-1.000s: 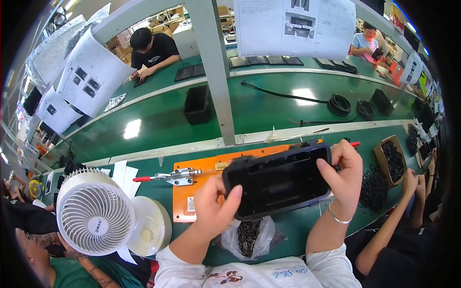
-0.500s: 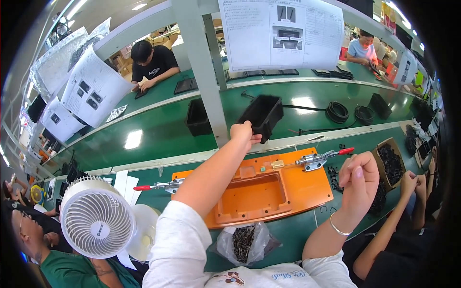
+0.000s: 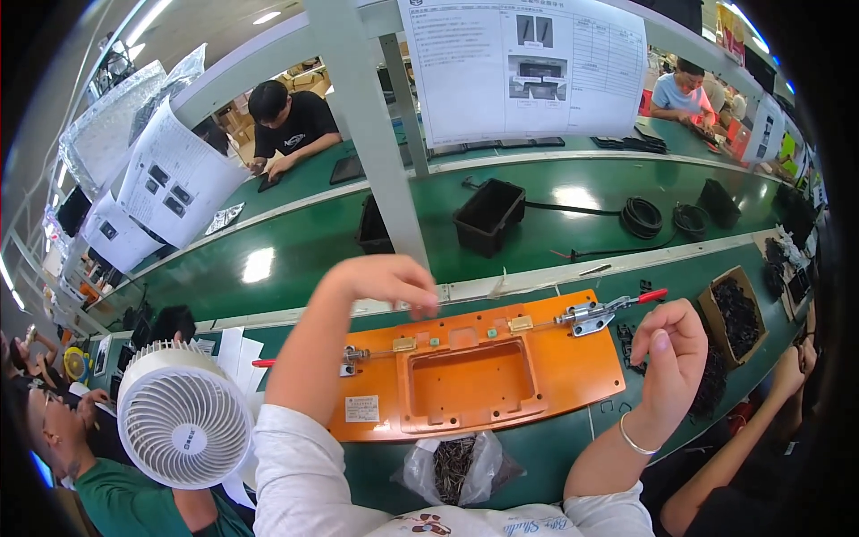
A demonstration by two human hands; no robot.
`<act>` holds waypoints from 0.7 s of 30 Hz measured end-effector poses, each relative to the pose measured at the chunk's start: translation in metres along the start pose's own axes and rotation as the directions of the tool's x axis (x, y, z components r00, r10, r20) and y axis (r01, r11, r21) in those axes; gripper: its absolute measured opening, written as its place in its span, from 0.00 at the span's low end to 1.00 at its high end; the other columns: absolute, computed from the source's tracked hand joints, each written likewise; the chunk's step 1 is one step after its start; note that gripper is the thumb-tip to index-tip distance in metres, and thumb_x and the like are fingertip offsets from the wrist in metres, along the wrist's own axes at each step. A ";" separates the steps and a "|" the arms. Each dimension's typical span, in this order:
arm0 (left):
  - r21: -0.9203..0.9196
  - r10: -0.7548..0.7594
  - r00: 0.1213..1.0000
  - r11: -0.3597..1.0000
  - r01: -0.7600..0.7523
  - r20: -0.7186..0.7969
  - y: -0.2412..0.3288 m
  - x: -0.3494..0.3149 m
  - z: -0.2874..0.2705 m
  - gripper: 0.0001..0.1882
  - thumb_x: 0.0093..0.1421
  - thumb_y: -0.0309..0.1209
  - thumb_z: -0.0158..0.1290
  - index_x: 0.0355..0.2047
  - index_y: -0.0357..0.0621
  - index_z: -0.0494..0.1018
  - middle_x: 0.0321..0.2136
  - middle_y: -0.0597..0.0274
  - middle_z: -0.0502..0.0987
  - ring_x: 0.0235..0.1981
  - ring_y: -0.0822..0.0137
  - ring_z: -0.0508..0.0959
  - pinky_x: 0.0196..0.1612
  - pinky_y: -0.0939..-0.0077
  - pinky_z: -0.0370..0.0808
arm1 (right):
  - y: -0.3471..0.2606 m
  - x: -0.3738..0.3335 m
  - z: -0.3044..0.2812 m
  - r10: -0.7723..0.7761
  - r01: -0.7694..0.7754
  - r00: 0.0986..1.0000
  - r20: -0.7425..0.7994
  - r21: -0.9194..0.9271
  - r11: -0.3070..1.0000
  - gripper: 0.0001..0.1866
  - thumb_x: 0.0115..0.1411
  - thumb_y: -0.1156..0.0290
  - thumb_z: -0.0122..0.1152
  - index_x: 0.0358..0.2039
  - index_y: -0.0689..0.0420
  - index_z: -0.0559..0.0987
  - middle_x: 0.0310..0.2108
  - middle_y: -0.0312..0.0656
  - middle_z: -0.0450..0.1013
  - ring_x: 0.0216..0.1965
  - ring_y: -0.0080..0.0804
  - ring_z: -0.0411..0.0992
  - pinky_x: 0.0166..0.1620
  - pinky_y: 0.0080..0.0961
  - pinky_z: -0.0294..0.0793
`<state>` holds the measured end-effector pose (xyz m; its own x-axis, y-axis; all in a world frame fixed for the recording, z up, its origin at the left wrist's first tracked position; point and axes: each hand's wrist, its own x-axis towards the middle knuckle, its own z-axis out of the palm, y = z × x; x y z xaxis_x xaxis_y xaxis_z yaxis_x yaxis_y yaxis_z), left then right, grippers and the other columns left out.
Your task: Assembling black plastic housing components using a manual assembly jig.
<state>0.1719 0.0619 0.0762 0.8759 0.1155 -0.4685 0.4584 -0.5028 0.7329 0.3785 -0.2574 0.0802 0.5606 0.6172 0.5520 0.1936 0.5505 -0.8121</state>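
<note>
My left hand (image 3: 385, 282) hovers over the back left of an orange fixture (image 3: 582, 349), its fingers loosely bent and holding nothing. Beyond it, apart from the hand, a black open box (image 3: 489, 217) rests on the green surface behind the rail. At the fixture's right end, my right hand (image 3: 671, 353) is raised with fingers curled in toward the thumb; anything between them is too small to make out. The fixture has a rectangular recess with nothing in it, and a red-handled toggle clamp (image 3: 591, 315) at its right. A matching clamp (image 3: 353, 358) on the left is partly behind my left forearm.
A plastic bag of screws (image 3: 455, 467) lies in front of the fixture. A white fan (image 3: 186, 421) stands left; a carton of black parts (image 3: 734, 313) is right. Coiled black cable (image 3: 642, 217) lies beyond the rail, near an upright post (image 3: 391, 152). Co-workers sit on both sides and opposite.
My left hand has let go of the black box and drawn back toward me and left. The box now stands beyond the rail. My right hand stays nearly in place.
</note>
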 end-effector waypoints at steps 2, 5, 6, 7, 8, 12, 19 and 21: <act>-0.060 -0.197 0.970 0.980 0.190 -0.145 -0.026 -0.022 -0.025 0.17 0.59 0.44 0.52 0.37 0.44 0.77 0.36 0.62 0.78 0.28 0.73 0.78 0.27 0.79 0.70 | 0.000 0.000 -0.001 0.008 -0.008 1.000 0.014 0.002 1.000 0.08 0.57 0.71 0.57 0.31 0.62 0.70 0.20 0.33 0.67 0.21 0.15 0.65 0.26 0.10 0.62; -0.184 -0.316 0.809 0.949 0.257 -0.496 -0.071 -0.003 -0.033 0.14 0.59 0.39 0.53 0.40 0.44 0.76 0.38 0.59 0.78 0.29 0.74 0.78 0.26 0.81 0.69 | 0.001 0.001 0.000 0.013 -0.013 1.000 0.027 0.003 1.000 0.08 0.57 0.71 0.57 0.31 0.63 0.71 0.21 0.33 0.68 0.22 0.15 0.65 0.27 0.10 0.63; -0.243 -0.308 0.630 0.951 0.190 -0.713 -0.085 0.008 -0.035 0.13 0.59 0.36 0.53 0.42 0.44 0.75 0.39 0.57 0.77 0.31 0.76 0.78 0.26 0.82 0.69 | 0.001 0.001 0.001 0.012 -0.013 0.999 0.030 0.006 1.000 0.08 0.56 0.71 0.58 0.32 0.63 0.71 0.21 0.33 0.68 0.22 0.14 0.65 0.27 0.09 0.63; -0.238 -0.303 0.629 0.953 0.188 -0.716 -0.091 0.019 -0.037 0.13 0.59 0.36 0.53 0.42 0.44 0.75 0.39 0.57 0.77 0.31 0.76 0.78 0.26 0.82 0.69 | 0.000 0.001 0.002 0.007 -0.007 1.000 0.027 0.008 1.000 0.08 0.56 0.71 0.58 0.32 0.63 0.71 0.21 0.33 0.68 0.22 0.14 0.65 0.27 0.09 0.63; -0.267 -0.301 0.635 0.952 0.152 -0.712 -0.095 0.034 -0.039 0.15 0.58 0.34 0.53 0.44 0.42 0.73 0.40 0.57 0.77 0.33 0.74 0.78 0.28 0.79 0.71 | 0.000 0.001 0.003 0.026 -0.027 0.999 0.039 0.013 1.000 0.09 0.56 0.72 0.58 0.31 0.63 0.71 0.22 0.33 0.68 0.22 0.14 0.65 0.28 0.09 0.63; 0.154 -0.097 0.826 0.964 0.217 -0.555 -0.073 0.068 -0.030 0.21 0.58 0.34 0.53 0.51 0.39 0.69 0.43 0.52 0.76 0.38 0.63 0.79 0.38 0.68 0.75 | -0.001 -0.002 0.001 0.076 -0.074 0.996 0.050 -0.047 0.996 0.09 0.55 0.72 0.60 0.31 0.63 0.71 0.25 0.33 0.68 0.25 0.14 0.65 0.30 0.10 0.64; 0.194 -0.362 0.587 0.710 0.677 -0.724 -0.105 0.041 -0.043 0.22 0.53 0.45 0.57 0.37 0.37 0.78 0.40 0.43 0.77 0.41 0.51 0.77 0.44 0.63 0.75 | -0.007 -0.005 0.002 0.078 -0.076 0.996 0.048 -0.050 0.996 0.09 0.54 0.73 0.60 0.31 0.64 0.72 0.27 0.34 0.69 0.27 0.15 0.64 0.33 0.11 0.64; 0.238 -0.215 0.511 0.694 0.679 -0.832 -0.083 0.005 -0.037 0.22 0.51 0.46 0.59 0.30 0.35 0.79 0.35 0.42 0.78 0.40 0.50 0.77 0.44 0.62 0.74 | -0.003 -0.002 0.004 0.016 -0.002 0.995 0.095 -0.144 0.990 0.11 0.56 0.68 0.59 0.30 0.63 0.71 0.23 0.34 0.67 0.23 0.15 0.66 0.28 0.10 0.65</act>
<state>0.1440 0.1362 0.0308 0.4749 0.8800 0.0133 0.8773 -0.4745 0.0727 0.3734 -0.2583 0.0822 0.4846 0.6765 0.5546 0.3068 0.4623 -0.8320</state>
